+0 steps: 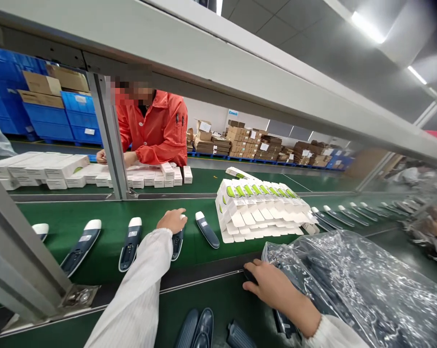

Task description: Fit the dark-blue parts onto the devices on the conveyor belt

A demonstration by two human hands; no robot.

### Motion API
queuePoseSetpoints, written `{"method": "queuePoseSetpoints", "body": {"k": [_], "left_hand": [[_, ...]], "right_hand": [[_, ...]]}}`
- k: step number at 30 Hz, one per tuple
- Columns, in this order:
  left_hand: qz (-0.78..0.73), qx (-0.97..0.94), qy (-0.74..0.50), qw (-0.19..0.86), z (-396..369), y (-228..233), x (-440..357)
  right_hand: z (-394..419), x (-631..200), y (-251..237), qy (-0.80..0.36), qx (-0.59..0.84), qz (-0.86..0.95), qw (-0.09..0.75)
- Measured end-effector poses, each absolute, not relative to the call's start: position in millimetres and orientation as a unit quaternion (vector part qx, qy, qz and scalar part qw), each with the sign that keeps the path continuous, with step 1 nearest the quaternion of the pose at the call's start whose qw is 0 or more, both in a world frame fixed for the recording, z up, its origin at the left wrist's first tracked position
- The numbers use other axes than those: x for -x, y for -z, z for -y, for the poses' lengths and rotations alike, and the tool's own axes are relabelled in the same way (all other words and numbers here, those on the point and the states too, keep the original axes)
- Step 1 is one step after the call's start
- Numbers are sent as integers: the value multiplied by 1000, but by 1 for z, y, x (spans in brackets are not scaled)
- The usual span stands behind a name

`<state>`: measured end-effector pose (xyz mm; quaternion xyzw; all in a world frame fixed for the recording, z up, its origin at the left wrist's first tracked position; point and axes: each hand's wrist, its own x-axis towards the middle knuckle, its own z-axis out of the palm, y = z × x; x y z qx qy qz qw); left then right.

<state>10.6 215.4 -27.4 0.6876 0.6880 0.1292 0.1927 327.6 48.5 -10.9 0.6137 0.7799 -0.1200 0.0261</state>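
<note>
Rightward, a clear plastic bag (363,270) — crinkled, glossy — holds dark pieces, outlines blurred by the film. Right grip (267,282) at its near-left edge, fingers loosely bent; a dark item shows beneath, cannot tell whether held. Left grip (172,221) over the green belt (110,222), fingers at the white end of a slate-blue device (177,245); whether closed on it, cannot tell. More devices (130,244) lie spaced along the belt: long, rounded, smooth, white-tipped. White cartons (260,212), green-printed, stand packed together, thin card flaps splayed. Nearer desk (222,299) — ribbed slate pieces (188,328). Beyond, a person in red (164,130) behind small white boxes (64,166); blue crates (46,121) carry brown cardboard boxes (40,83).
</note>
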Motion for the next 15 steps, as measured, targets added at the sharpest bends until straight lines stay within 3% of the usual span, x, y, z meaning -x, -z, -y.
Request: {"method": "queuePoseSetpoints", "body": {"k": [3, 8, 12, 15], "left_hand": [[-678, -688, -139, 218, -218, 36, -12], [-666, -693, -168, 219, -220, 45, -14], [-678, -681, -189, 202, -219, 51, -18], [-684, -676, -200, 189, -218, 53, -25]], "right_hand": [[-45, -323, 14, 150, -599, -786, -11], [-66, -283, 2, 226, -558, -784, -150], [-100, -227, 15, 201, -546, -758, -295], [-122, -198, 39, 131, -557, -745, -344]]}}
